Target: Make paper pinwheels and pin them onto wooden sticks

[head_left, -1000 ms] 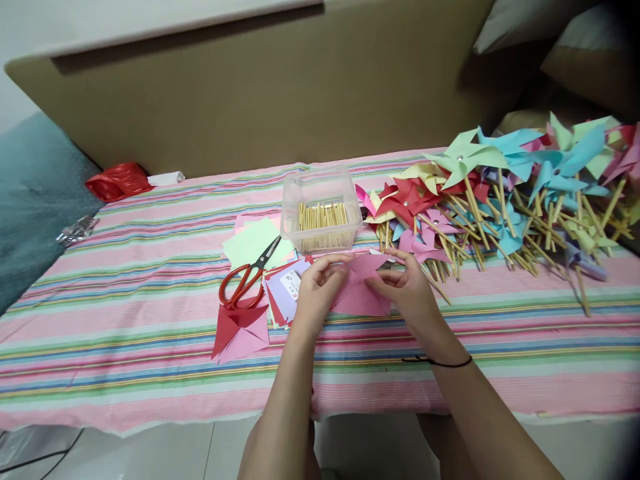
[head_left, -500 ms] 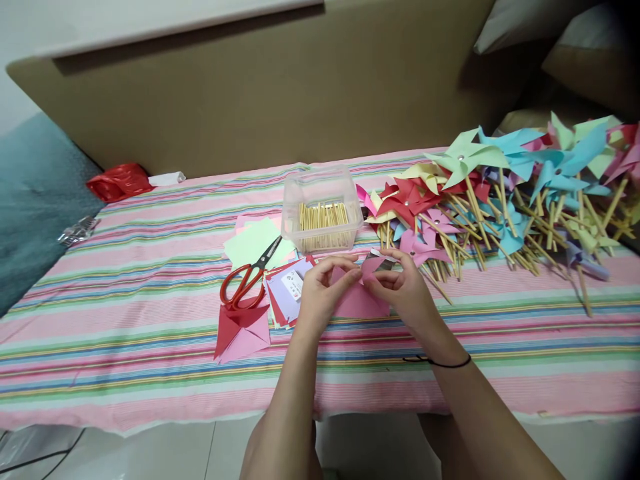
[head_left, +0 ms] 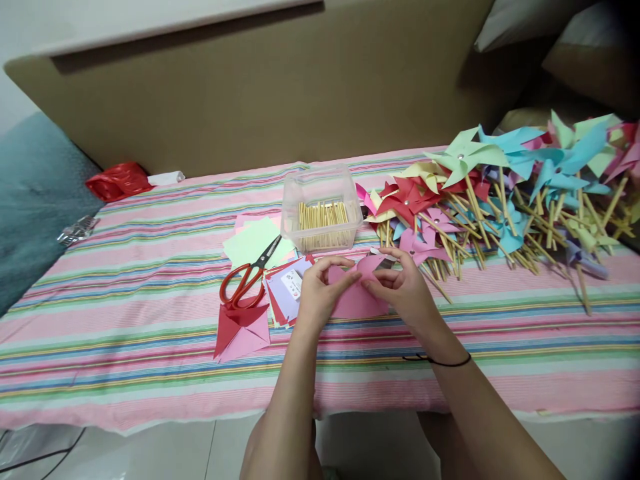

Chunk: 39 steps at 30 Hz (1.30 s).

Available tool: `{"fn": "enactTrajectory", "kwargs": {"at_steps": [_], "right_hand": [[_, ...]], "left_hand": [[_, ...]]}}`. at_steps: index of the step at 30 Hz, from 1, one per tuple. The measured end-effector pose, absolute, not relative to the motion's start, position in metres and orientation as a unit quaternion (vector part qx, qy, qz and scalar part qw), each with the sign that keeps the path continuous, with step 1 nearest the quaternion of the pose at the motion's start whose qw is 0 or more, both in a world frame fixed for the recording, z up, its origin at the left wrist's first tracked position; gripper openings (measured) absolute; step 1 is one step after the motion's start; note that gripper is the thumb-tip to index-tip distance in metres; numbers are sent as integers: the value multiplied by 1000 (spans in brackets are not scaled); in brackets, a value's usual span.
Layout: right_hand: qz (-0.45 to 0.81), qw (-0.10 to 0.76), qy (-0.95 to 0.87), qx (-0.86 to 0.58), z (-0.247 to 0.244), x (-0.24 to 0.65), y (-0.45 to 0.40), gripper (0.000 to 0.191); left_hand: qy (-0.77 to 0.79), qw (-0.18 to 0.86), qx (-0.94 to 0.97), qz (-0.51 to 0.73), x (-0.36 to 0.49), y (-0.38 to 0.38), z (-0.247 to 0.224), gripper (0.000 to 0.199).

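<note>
A pink paper sheet (head_left: pixel 361 300) is held between my two hands, with its upper part curled toward the middle. My left hand (head_left: pixel 325 288) pinches it from the left, thumb at the curled part. On the other side my right hand (head_left: pixel 404 283) grips the paper's right edge between thumb and fingers. A dark and silvery object (head_left: pixel 386 261) shows behind the right fingers; its kind I cannot make out. Left of my left hand lies a stack of coloured paper squares (head_left: pixel 285 297) with a small white card on top. Red-handled scissors (head_left: pixel 250 275) lie beside the stack.
A clear plastic box (head_left: pixel 323 230) of short wooden sticks stands behind my hands. Many finished paper pinwheels (head_left: pixel 500 193) pile up on the right. Red and pink cut papers (head_left: pixel 243 333) lie below the scissors. A red plastic bag (head_left: pixel 119 182) sits far left on the striped cloth (head_left: pixel 150 287).
The curled part of the pink paper has opened out somewhat and looks wider between my thumbs. Both hands stay nearly in place; the surrounding things have not moved.
</note>
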State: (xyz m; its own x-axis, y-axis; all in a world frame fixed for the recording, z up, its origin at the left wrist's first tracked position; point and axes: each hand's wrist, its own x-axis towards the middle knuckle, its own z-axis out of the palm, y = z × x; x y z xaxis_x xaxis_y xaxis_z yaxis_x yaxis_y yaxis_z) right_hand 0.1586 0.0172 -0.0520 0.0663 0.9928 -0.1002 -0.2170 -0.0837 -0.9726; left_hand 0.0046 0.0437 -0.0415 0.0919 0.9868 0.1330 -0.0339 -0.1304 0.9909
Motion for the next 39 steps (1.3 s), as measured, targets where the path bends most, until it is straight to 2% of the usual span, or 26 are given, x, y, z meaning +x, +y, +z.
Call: {"fn": "enactTrajectory", "kwargs": {"at_steps": [19, 33, 36, 39], "right_hand": [[544, 537, -413, -495, -48, 157, 17, 71], [563, 520, -403, -500, -43, 155, 15, 76], [567, 516, -403, -500, -44, 156, 15, 72], [566, 519, -382, -514, -48, 158, 16, 71]], "left_hand": [[462, 485, 523, 526, 9, 45, -51, 32], [490, 466, 514, 528, 10, 43, -47, 36], [488, 498, 494, 520, 11, 41, -43, 37], [482, 572, 446, 491, 10, 37, -37, 44]]}}
